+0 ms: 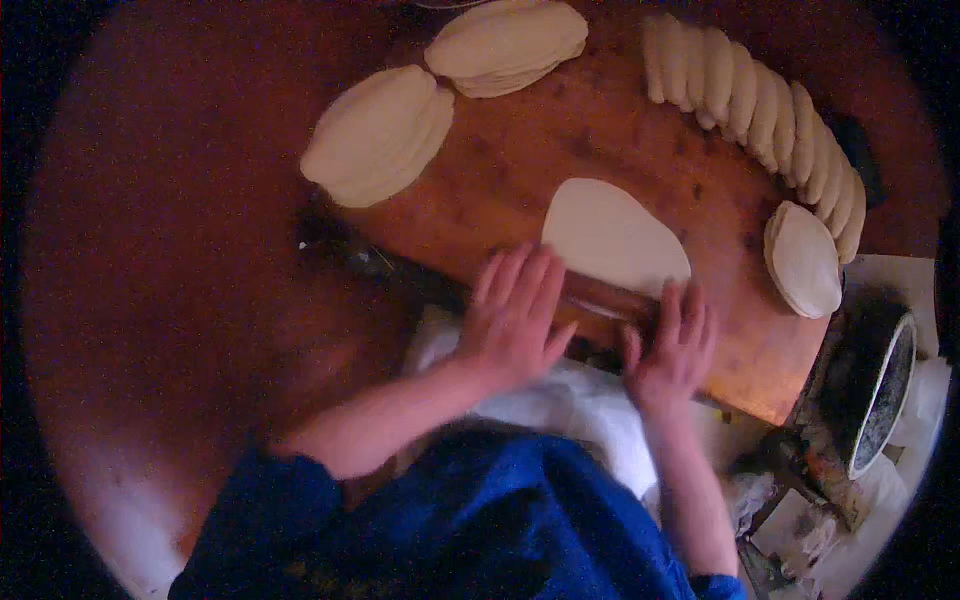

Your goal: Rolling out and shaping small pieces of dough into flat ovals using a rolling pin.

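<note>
A flat sheet of pale dough (611, 232) lies on a wooden board before me. Along its near edge runs a rolling pin (607, 295), partly hidden under my hands and blurred. My left hand (521, 315) lies palm down over the pin's left end, its fingertips beside the dough. Over the right end is my right hand (675, 341), fingers spread and pointing away from me, touching or close to the dough's near right edge. Whether the palms press on the pin cannot be told.
Stacks of flat dough sheets lie at the upper left (379, 135) and top (506, 46). A curved row of dough pieces (765, 112) and a smaller dough stack (802, 259) are at the right. A round dark container (885, 397) stands beyond the board's (757, 375) right edge.
</note>
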`<state>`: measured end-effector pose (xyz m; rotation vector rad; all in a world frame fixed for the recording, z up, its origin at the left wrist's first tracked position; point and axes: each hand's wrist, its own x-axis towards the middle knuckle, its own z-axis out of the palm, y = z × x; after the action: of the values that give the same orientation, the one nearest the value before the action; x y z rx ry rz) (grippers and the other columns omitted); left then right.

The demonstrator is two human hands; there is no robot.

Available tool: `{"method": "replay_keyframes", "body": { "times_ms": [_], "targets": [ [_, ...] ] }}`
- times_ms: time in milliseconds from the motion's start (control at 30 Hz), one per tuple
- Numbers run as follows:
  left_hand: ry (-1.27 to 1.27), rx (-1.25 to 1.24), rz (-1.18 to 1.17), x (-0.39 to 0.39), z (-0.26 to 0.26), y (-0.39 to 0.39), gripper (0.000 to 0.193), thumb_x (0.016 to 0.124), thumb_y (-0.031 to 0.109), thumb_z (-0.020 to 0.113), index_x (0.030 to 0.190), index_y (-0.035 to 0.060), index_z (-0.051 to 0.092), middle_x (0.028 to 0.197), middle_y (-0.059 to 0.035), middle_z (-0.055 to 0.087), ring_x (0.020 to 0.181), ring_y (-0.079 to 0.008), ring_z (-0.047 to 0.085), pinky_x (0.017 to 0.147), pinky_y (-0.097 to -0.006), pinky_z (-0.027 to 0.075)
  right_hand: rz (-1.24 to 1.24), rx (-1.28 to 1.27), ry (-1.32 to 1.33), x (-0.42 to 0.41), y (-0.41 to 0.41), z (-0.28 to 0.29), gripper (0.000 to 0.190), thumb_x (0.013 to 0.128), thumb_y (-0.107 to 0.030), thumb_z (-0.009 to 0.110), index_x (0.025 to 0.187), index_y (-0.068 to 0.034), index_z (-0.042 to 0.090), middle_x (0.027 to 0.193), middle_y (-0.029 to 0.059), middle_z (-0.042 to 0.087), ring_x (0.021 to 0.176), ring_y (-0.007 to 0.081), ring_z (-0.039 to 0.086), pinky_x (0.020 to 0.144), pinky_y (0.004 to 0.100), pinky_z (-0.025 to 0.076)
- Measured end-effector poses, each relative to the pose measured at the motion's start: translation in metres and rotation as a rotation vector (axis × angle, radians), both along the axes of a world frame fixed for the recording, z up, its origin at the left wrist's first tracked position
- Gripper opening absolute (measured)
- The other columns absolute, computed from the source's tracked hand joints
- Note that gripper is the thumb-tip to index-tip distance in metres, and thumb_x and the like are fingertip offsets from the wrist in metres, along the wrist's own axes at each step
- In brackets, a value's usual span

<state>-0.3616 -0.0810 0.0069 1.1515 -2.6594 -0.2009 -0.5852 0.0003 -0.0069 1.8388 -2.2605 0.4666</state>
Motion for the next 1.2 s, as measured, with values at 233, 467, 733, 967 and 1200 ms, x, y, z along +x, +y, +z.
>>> {"method": "replay_keyframes", "body": {
  "times_ms": [233, 467, 733, 967, 1200],
  "targets": [
    [-0.030, -0.028, 0.015, -0.049, 0.014, -0.093, 0.081, 0.092, 0.054, 0.063, 0.147, -0.0033, 0.047, 0.152, -0.0256, 0.046, 0.139, -0.0469, 0.044, 0.116, -0.0603, 0.032, -0.083, -0.077, 0.025, -0.016, -0.062, -0.001, 0.069, 0.097, -0.053, 0.058, 0.150, -0.011, 0.049, 0.147, 0.0208, 0.053, 0.130, 0.0411, 0.054, 0.107, 0.0553, 0.045],
    [0.017, 0.012, 0.113, -0.100, 0.035, -0.166, 0.071, 0.099, 0.054, 0.054, 0.143, -0.0015, 0.052, 0.149, -0.0207, 0.052, 0.136, -0.0416, 0.050, 0.112, -0.0555, 0.039, -0.373, 0.100, -0.130, -0.041, -0.132, 0.036, 0.058, 0.104, -0.053, 0.045, 0.144, -0.013, 0.055, 0.145, 0.0176, 0.055, 0.133, 0.0389, 0.054, 0.106, 0.0511, 0.048],
    [-0.009, -0.034, 0.068, -0.047, 0.008, -0.050, 0.077, 0.094, 0.048, 0.063, 0.148, -0.0039, 0.044, 0.154, -0.0270, 0.044, 0.144, -0.0468, 0.038, 0.120, -0.0627, 0.025, -0.044, -0.038, -0.048, -0.014, -0.017, -0.006, 0.065, 0.095, -0.050, 0.061, 0.144, -0.009, 0.055, 0.144, 0.0215, 0.055, 0.126, 0.0423, 0.056, 0.106, 0.0563, 0.043],
    [0.022, 0.071, -0.189, -0.061, -0.022, -0.044, 0.085, 0.090, 0.047, 0.065, 0.153, -0.0031, 0.038, 0.158, -0.0255, 0.039, 0.145, -0.0475, 0.036, 0.120, -0.0613, 0.025, -0.027, 0.030, -0.110, -0.059, -0.018, -0.031, 0.070, 0.095, -0.052, 0.060, 0.148, -0.008, 0.051, 0.150, 0.0232, 0.050, 0.132, 0.0445, 0.051, 0.113, 0.0567, 0.036],
    [0.117, -0.125, 0.002, -0.188, -0.014, -0.128, 0.073, 0.094, 0.058, 0.058, 0.141, 0.0023, 0.055, 0.140, -0.0238, 0.057, 0.138, -0.0435, 0.046, 0.118, -0.0598, 0.030, -0.236, -0.066, -0.141, -0.145, -0.106, -0.039, 0.056, 0.105, -0.048, 0.047, 0.144, -0.009, 0.055, 0.147, 0.0179, 0.054, 0.134, 0.0364, 0.054, 0.108, 0.0484, 0.045]
  ]
}}
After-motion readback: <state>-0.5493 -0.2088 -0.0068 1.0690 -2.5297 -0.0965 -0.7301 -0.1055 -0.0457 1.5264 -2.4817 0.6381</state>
